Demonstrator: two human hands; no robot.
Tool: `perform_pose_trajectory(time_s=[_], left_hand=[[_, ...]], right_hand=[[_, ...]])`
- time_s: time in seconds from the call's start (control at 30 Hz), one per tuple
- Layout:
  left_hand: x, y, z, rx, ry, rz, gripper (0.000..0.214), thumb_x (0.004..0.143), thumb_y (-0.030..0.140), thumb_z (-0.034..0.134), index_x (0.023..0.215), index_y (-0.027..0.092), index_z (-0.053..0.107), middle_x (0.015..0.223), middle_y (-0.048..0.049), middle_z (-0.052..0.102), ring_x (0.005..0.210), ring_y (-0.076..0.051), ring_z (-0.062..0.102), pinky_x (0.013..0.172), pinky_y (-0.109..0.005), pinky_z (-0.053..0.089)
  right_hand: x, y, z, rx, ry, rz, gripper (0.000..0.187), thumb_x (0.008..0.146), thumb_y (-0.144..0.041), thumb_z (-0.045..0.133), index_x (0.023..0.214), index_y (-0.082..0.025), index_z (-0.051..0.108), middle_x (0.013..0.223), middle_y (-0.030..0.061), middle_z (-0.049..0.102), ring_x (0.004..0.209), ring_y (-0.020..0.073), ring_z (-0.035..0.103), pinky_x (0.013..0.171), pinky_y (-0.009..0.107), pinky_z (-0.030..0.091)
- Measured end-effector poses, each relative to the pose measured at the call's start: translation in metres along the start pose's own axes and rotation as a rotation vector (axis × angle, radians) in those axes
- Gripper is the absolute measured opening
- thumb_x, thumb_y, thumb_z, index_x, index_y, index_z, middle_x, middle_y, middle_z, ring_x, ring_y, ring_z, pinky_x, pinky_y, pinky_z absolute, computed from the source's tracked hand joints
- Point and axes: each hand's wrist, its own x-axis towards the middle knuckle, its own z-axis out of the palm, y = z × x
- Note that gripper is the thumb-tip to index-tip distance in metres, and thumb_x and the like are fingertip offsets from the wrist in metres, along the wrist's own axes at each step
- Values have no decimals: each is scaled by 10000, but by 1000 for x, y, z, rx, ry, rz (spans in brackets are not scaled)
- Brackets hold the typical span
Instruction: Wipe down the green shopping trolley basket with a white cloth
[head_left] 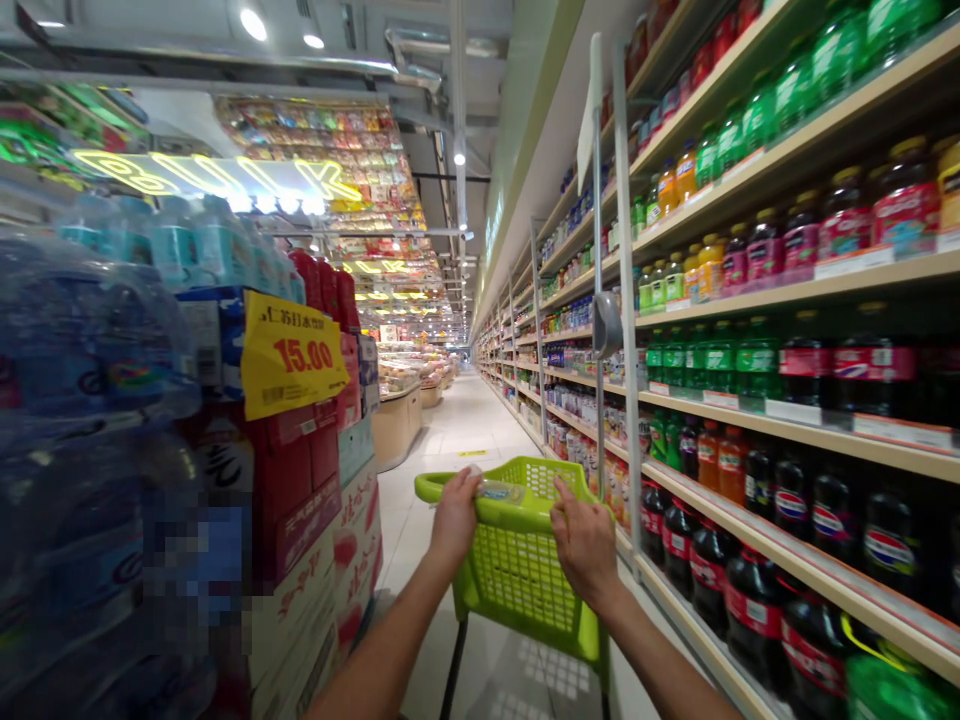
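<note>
A lime-green shopping cart (517,560) stands straight ahead of me in a shop aisle, its basket pierced with a grid of holes. My left hand (454,512) is wrapped round the left part of its handle. On the right part of the same handle rests my right hand (583,540), with its fingers curled over the bar and the index finger pointing forward. Between the hands, a clear panel (501,490) sits on the handle. Dark legs run down from the basket, and the wheels do not show.
Shelves of soft drink bottles (750,355) line the right side. On the left, shrink-wrapped water bottles (97,400) and stacked drink cartons (300,500) stand close by, with a yellow price sign (292,355). The pale tiled floor (472,405) runs far ahead past display counters (401,425).
</note>
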Motion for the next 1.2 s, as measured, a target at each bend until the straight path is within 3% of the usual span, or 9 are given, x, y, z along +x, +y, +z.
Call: perform_pose_trajectory(time_s=[0.13, 0.2, 0.43, 0.53, 0.67, 0.73, 0.9, 1.1, 1.2], left_hand=[[-15, 52, 26, -78, -129, 333, 328, 794, 113, 406, 1066, 186, 574, 1218, -75, 530, 1162, -201, 437, 992, -401, 357], [-18, 58, 27, -92, -187, 435, 325, 803, 150, 427, 1091, 218, 560, 1239, -46, 519, 1187, -182, 413, 1011, -370, 340], [-3, -16, -14, 25, -63, 57, 345, 815, 136, 351, 1088, 153, 561, 1239, -95, 507, 1154, -227, 444, 993, -446, 338], [-8, 11, 1, 1, -83, 117, 313, 823, 155, 379, 1065, 173, 577, 1246, -78, 504, 1163, -200, 435, 1004, -396, 337], [-16, 52, 20, -47, -194, 456, 336, 831, 157, 397, 1133, 210, 533, 1278, -51, 481, 1217, -184, 373, 1021, -374, 324], [-15, 44, 15, -26, -186, 451, 337, 833, 155, 395, 1134, 219, 531, 1277, -47, 483, 1214, -183, 379, 1018, -373, 332], [-11, 4, -7, 73, -56, 174, 323, 845, 154, 352, 1097, 132, 554, 1251, -135, 487, 1172, -237, 429, 992, -447, 345], [-21, 49, 18, -4, -181, 530, 352, 833, 147, 395, 1163, 209, 500, 1279, -69, 476, 1214, -192, 380, 1009, -384, 338], [-11, 45, 12, 13, -201, 429, 341, 820, 132, 395, 1126, 201, 531, 1267, -67, 484, 1192, -186, 403, 1005, -365, 334]], right_hand=[[-1, 4, 0, 48, 48, -17, 447, 888, -300, 287, 1314, -164, 292, 1018, 86, 622, 894, 203, 559, 793, 369, 345], [-1, 7, -3, 52, 65, -4, 464, 887, -315, 283, 1324, -159, 269, 1080, 100, 595, 961, 212, 538, 805, 373, 357], [0, 7, -4, 56, 63, 42, 444, 882, -317, 282, 1300, -166, 310, 1020, 79, 617, 904, 208, 555, 795, 377, 371], [-1, 6, -3, 52, 76, 54, 433, 880, -322, 284, 1281, -170, 342, 982, 74, 625, 881, 210, 561, 797, 382, 370], [-3, 9, -6, 72, 85, 28, 434, 878, -322, 276, 1280, -173, 337, 1031, 87, 613, 902, 217, 560, 799, 387, 378], [-4, 11, -7, 82, 85, 19, 439, 877, -320, 273, 1289, -177, 319, 1060, 91, 603, 930, 220, 551, 814, 396, 373], [-5, 7, -5, 62, 92, 11, 439, 875, -304, 290, 1295, -176, 309, 1041, 80, 613, 906, 215, 553, 800, 387, 363], [-3, 8, -4, 71, 115, 36, 424, 874, -324, 278, 1259, -170, 368, 991, 76, 630, 844, 207, 568, 797, 387, 368], [-2, 9, -6, 89, 115, 65, 431, 874, -334, 275, 1262, -171, 370, 943, 68, 637, 813, 206, 567, 778, 378, 381]])
